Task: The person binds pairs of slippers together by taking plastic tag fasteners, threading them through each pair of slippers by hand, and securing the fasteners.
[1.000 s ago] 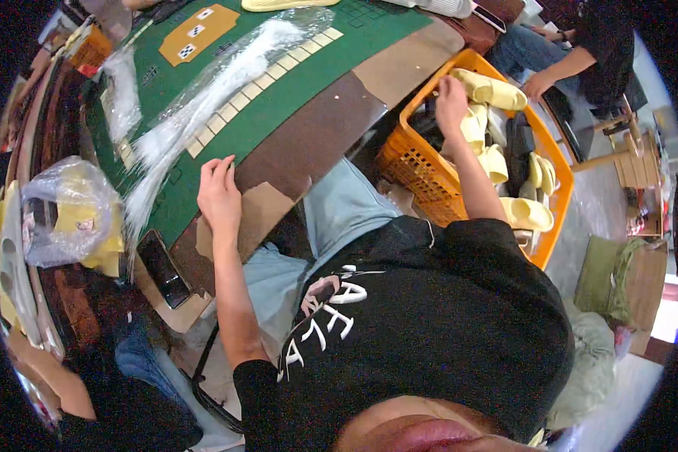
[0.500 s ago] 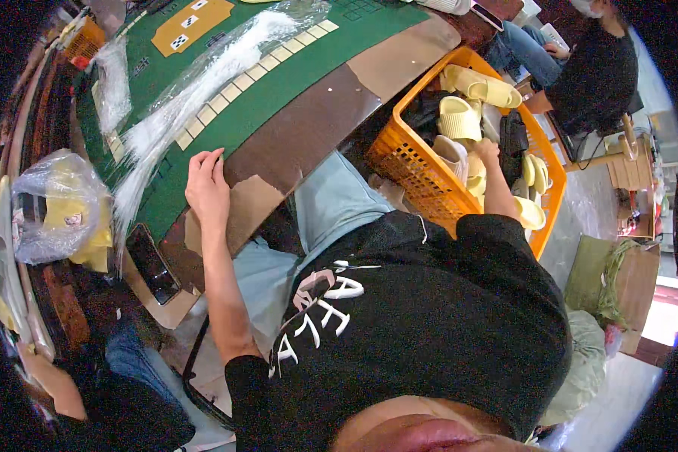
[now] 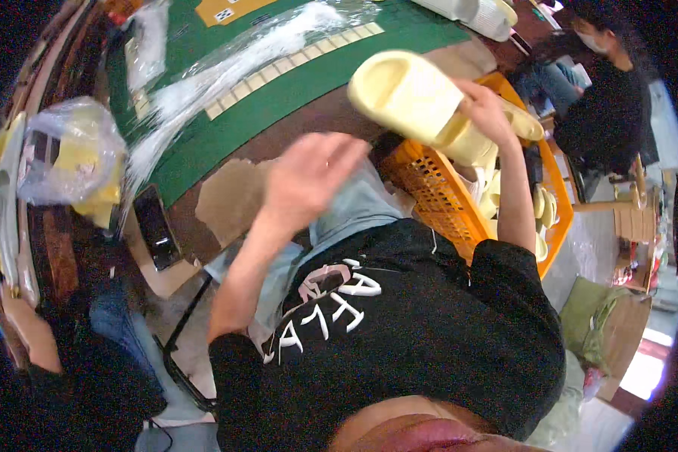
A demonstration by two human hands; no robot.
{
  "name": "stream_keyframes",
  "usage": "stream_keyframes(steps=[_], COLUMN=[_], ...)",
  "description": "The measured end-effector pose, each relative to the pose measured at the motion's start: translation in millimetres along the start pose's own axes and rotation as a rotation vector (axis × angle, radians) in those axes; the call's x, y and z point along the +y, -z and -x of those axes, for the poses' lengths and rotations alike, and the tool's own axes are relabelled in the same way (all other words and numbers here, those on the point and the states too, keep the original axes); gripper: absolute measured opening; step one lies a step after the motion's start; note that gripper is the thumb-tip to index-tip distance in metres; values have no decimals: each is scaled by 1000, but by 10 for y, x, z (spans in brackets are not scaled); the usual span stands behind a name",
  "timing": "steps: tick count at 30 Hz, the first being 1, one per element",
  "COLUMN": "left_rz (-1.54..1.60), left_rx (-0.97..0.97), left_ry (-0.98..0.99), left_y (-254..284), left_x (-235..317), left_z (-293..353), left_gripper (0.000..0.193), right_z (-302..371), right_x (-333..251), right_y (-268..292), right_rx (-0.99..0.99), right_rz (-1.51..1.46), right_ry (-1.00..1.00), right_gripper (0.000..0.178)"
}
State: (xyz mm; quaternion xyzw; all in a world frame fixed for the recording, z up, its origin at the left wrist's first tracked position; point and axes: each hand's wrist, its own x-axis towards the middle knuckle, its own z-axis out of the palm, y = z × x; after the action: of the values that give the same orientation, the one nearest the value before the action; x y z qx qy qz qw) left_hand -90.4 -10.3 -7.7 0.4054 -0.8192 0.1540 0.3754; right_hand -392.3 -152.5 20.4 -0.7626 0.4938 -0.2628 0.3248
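A pale yellow slide slipper (image 3: pixel 403 94) is in my right hand (image 3: pixel 488 113), which grips it near its strap end. It is held up over the near corner of an orange plastic basket (image 3: pixel 427 181), blurred a little by motion. More pale yellow slippers (image 3: pixel 545 207) lie in the basket below my right forearm. My left hand (image 3: pixel 305 177) hangs over the near table edge, its fingers blurred but stretched toward the slipper. Nothing shows in it, and it stays apart from the slipper.
On the green-topped table (image 3: pixel 279 113) lie clear plastic bags (image 3: pixel 241 68) and a row of cream tiles (image 3: pixel 294 64). A dark phone (image 3: pixel 154 230) rests at the left corner, near a bag with yellow contents (image 3: pixel 75 162). Other people sit at far right (image 3: pixel 606 105) and lower left (image 3: pixel 68 399).
My right hand has come up out of the basket with a pale yellow slipper. My left hand has left the table edge and moved right toward it. The view has shifted slightly.
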Motion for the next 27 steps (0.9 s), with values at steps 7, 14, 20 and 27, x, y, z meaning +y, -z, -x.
stream_keyframes(steps=[7,14,20,27], left_rz=[48,114,143,-132], left_rx=[-327,-454,-473,-253], left_ry=[-215,-147,128,683], left_y=[167,373,638,644], left_x=[94,-43,-122,6], left_z=[-62,52,274,383], left_gripper=[21,18,14,19], right_z=[-265,-398,-791,-1372], right_x=[-932,-1151,-912,-681], right_y=[-890,-1084,-785,-889], right_rx=[-394,-523,-707,-601], right_rz=[503,420,225,49], right_ry=[548,644,423,226], right_gripper=[49,43,60,34])
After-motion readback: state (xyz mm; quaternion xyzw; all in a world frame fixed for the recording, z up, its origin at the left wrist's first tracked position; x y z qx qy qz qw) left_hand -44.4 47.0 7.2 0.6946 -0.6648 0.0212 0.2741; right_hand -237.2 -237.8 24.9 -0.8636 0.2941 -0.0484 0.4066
